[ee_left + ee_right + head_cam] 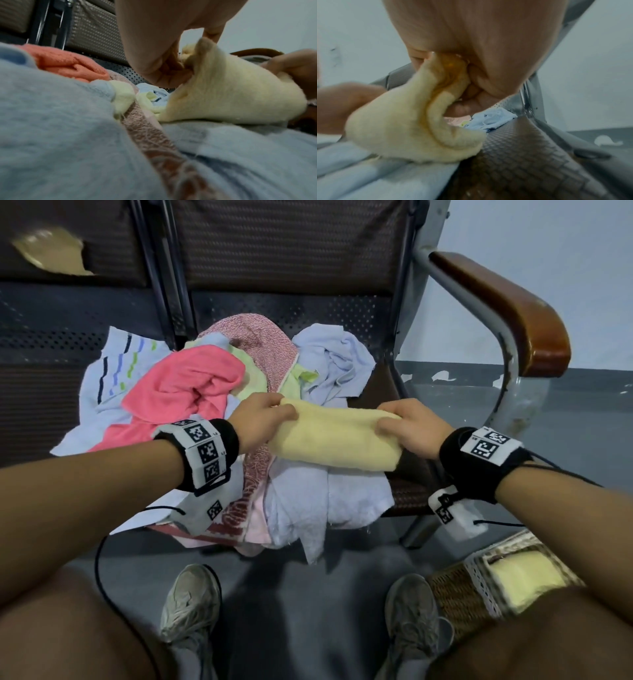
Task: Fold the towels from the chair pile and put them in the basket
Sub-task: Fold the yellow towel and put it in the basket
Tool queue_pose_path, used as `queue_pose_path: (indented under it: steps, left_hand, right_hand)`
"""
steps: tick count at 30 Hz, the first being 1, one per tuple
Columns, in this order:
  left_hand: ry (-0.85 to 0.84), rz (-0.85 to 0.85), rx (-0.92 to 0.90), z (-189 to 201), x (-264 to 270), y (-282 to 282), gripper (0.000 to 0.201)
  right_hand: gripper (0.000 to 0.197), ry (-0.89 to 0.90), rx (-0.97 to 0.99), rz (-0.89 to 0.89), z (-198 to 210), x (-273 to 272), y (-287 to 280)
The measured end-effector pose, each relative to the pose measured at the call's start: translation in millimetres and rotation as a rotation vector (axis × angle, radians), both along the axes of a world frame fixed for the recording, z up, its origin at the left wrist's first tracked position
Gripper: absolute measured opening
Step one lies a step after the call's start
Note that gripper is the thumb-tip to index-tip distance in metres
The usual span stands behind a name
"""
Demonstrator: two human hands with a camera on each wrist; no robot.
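Left hand (262, 419) and right hand (412, 428) each had a grip clamped on opposite ends of a folded pale yellow terry towel (334, 440), held over the mixed-colour towel pile (191, 385) on the dark mesh-seat chair (404, 392). Brown wicker basket with lace-trimmed liner (459, 597) sat on the floor by the right shoe, another yellow towel (524, 580) inside.

towel pile (212, 392) on chair (407, 494), basket (479, 587) right of feet

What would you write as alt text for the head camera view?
Two hands, left hand and right hand, each grip an end of a folded yellow towel over a pile of towels on a chair. A wicker basket sits on the floor at lower right.
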State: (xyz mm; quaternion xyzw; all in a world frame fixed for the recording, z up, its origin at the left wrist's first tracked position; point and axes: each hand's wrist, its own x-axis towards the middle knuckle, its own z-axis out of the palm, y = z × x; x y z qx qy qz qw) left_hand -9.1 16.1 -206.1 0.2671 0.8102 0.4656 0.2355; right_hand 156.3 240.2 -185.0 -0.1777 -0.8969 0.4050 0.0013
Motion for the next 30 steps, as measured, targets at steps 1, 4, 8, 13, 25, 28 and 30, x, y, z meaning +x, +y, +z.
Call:
queue_pose_path:
  steps: [1,4,8,13,25,28,30]
  left_hand:
    - [-0.027,0.035,0.002,0,-1,3,0.044]
    - [-0.013,0.128,-0.086,-8,-4,13,0.039]
    - [0.036,0.194,-0.319,-12,-4,18,0.044]
    - [-0.442,0.170,-0.496,-9,6,15,0.076]
    - [-0.436,0.199,0.156,13,16,29,0.027]
    - [-0.403,0.116,0.259,33,33,31,0.027]
    - [-0.409,0.015,0.307,49,48,33,0.027]
  right_hand:
    - [0.018,-0.014,-0.100,-0.037,-1,-1,0]
    - [0.018,-0.102,-0.243,-0.107,-10,-7,0]
    - [0.024,-0.170,-0.012,-0.125,-29,-16,7]
    - [0.022,-0.206,0.180,-0.162,-36,-23,7]
    - [0.025,-0.360,0.249,-0.093,-6,-7,-6]
    - [0.047,-0.234,0.186,-0.068,16,3,-13]
    - [0.085,-0.041,-0.071,-0.072,36,12,-25]
